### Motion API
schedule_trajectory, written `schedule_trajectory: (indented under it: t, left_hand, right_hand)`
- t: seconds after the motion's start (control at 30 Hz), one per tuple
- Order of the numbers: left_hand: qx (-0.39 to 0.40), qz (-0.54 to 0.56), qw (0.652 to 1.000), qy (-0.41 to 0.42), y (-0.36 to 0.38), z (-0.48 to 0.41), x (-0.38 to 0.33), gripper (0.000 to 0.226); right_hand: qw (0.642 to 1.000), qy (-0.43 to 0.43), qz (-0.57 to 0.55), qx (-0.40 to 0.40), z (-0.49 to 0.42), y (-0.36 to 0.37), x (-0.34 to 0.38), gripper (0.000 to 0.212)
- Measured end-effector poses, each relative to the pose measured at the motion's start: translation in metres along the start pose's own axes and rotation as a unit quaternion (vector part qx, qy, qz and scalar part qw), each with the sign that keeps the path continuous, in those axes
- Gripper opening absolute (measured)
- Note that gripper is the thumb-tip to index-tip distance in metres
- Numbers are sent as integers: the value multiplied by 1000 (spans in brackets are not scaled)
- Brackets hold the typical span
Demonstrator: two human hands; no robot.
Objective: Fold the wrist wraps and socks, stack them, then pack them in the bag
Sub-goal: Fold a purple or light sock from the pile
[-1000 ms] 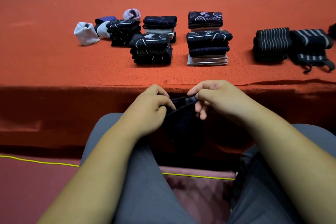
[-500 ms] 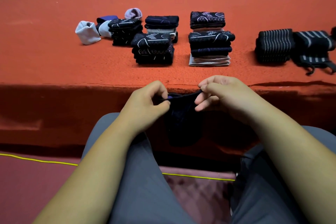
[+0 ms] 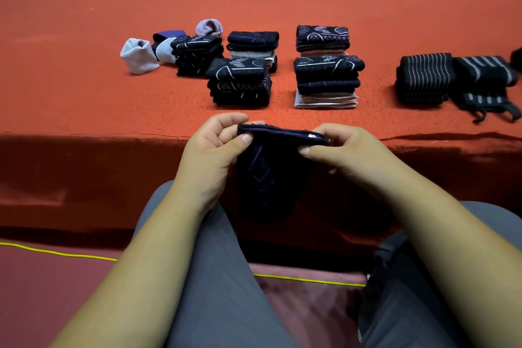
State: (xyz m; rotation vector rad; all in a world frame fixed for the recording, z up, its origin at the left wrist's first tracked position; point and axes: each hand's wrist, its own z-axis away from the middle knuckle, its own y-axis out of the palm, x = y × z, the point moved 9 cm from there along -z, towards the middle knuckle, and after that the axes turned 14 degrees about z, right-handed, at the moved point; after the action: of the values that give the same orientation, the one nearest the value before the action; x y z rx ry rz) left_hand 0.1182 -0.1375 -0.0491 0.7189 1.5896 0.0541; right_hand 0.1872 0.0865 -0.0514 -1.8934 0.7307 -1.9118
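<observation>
A dark navy patterned sock point(image 3: 268, 178) hangs in front of the red platform's front edge. My left hand point(image 3: 210, 150) pinches its top left corner and my right hand point(image 3: 347, 152) pinches its top right corner, stretching the cuff flat between them. On the red platform point(image 3: 84, 93) stand several stacks of folded dark socks point(image 3: 240, 82), point(image 3: 327, 79). Two folded black striped wrist wraps point(image 3: 423, 79) lie at the far right.
Light grey and lilac rolled socks point(image 3: 138, 55) lie at the left of the stacks. My grey-trousered legs point(image 3: 220, 291) fill the foreground. A yellow line point(image 3: 56, 254) runs across the dark red floor below the platform's step.
Both hands have risen with the sock from below the platform's edge to level with it and moved apart, pulling the cuff taut.
</observation>
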Motion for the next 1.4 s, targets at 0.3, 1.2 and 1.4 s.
schedule_trajectory:
  t: [0.3,1.2,1.4]
  left_hand:
    - [17,-14,998,-64,4,-2,16,40]
    - [4,-23,990,-137,2,1,35,30]
    - [-12,-22,992,-125,-5,-2,29,23]
  right_hand:
    - [992,-78,-79,-61,2,-6,17,13]
    - [991,40,-119,43,0,13,0,19]
    - [989,36,-135,39,-1,12,-1,24]
